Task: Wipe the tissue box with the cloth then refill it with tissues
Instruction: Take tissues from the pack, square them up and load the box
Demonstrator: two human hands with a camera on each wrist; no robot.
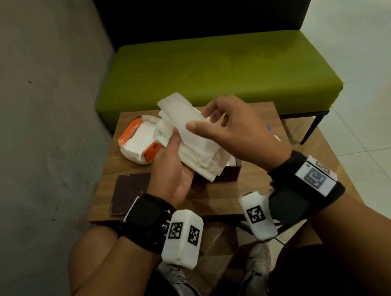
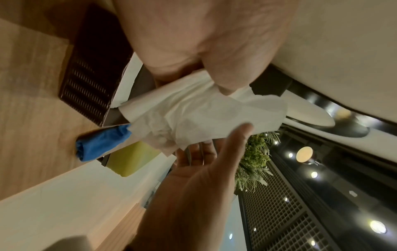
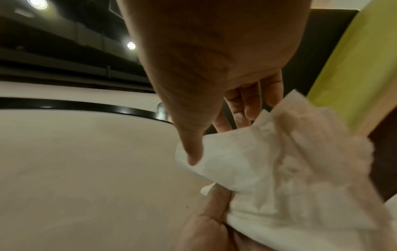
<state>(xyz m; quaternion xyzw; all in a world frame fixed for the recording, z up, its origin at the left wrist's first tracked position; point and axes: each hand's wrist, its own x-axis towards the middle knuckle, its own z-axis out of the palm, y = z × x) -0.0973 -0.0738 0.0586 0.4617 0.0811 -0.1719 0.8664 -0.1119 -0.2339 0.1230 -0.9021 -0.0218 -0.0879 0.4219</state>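
A loose stack of white tissues (image 1: 197,147) is held up over the small wooden table (image 1: 221,201). My left hand (image 1: 176,145) grips the stack from below, its thumb across the left edge. My right hand (image 1: 201,122) pinches the upper part of the tissues (image 3: 279,169) between thumb and fingers. The dark brown tissue box (image 1: 230,174) stands right under the stack and is mostly hidden by it; its patterned side (image 2: 92,74) shows in the left wrist view. The blue cloth (image 2: 103,142) lies rolled on the table beyond the box.
An opened orange and white tissue pack (image 1: 139,142) lies at the table's far left. A flat dark brown lid (image 1: 128,194) rests at the near left. A green bench (image 1: 216,70) stands behind the table, and a grey wall (image 1: 36,119) is to the left.
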